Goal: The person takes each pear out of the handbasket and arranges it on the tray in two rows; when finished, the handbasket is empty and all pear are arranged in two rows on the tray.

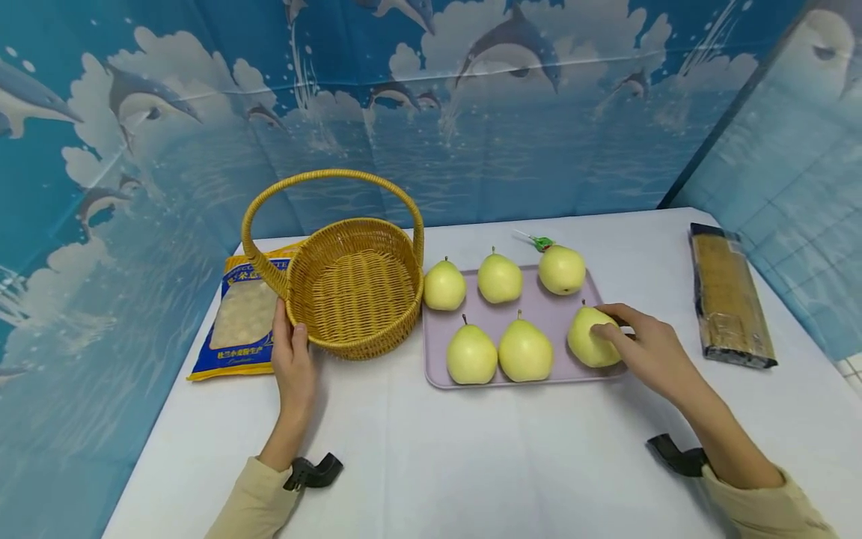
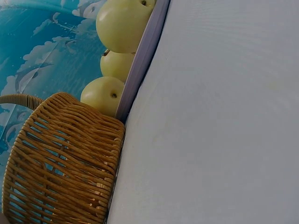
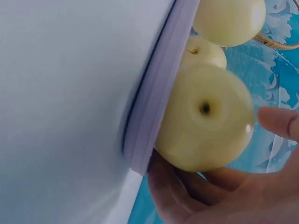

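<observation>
A woven yellow basket (image 1: 357, 299) with a tall arched handle stands left of the tray, its inside bare. My left hand (image 1: 293, 367) rests against the basket's left side, fingers straight along the wall and thumb near the front. In the left wrist view, the basket's weave (image 2: 65, 163) fills the lower left. On the lilac tray (image 1: 431, 367) sit several yellow-green pears in two rows. My right hand (image 1: 649, 348) grips the front right pear (image 1: 592, 337), thumb over its top and fingers round its right side. In the right wrist view this pear's base (image 3: 205, 121) faces the camera.
A blue and yellow bag (image 1: 242, 314) lies partly behind the basket. At the far right is a flat brown package (image 1: 730, 296). A small green item (image 1: 541, 242) lies behind the tray. A dolphin-print curtain (image 1: 471, 150) hangs along the table's back edge.
</observation>
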`<state>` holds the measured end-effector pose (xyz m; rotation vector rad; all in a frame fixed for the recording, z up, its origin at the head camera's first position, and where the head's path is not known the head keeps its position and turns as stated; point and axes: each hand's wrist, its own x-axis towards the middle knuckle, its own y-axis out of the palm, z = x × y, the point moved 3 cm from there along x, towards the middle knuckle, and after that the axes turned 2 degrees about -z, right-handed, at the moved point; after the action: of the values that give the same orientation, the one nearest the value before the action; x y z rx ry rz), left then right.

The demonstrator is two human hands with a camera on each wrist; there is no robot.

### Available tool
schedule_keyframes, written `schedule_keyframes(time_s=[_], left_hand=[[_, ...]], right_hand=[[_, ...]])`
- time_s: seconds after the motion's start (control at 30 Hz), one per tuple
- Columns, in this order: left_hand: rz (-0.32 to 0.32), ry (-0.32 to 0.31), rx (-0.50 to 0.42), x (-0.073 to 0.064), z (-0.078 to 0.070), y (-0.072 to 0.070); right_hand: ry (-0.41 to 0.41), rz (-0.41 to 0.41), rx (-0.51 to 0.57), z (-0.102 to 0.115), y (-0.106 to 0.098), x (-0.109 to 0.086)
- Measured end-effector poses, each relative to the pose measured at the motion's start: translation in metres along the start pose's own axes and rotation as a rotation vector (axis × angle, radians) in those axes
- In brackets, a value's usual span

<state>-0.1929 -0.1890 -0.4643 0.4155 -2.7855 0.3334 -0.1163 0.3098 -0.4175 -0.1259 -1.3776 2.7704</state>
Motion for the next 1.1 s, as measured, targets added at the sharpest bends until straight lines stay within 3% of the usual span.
schedule_keyframes(time_s=[0.27,0.6,0.9,1.0,1.1], left_hand=[[0.0,0.013,0.008,0.001,0.0,0.0],[0.001,0.016,-0.014,0.001,-0.002,0.0],[-0.02,-0.022,0.055,-0.001,-0.006,0.0],[-0.041,0.015,0.104,-0.003,-0.011,-0.001],[-0.092,0.14,0.193,-0.004,-0.02,-0.003]], right_hand=[[-0.038,-0.101,-0.029,0.003,0.004,-0.003],[-0.048,-0.122,-0.088,0.001,0.004,-0.005],[-0.084,-0.19,-0.037,0.001,0.003,-0.006],[-0.114,-0.212,-0.021,0.001,0.001,-0.007],[-0.16,-0.244,-0.02,0.0,-0.002,-0.008]])
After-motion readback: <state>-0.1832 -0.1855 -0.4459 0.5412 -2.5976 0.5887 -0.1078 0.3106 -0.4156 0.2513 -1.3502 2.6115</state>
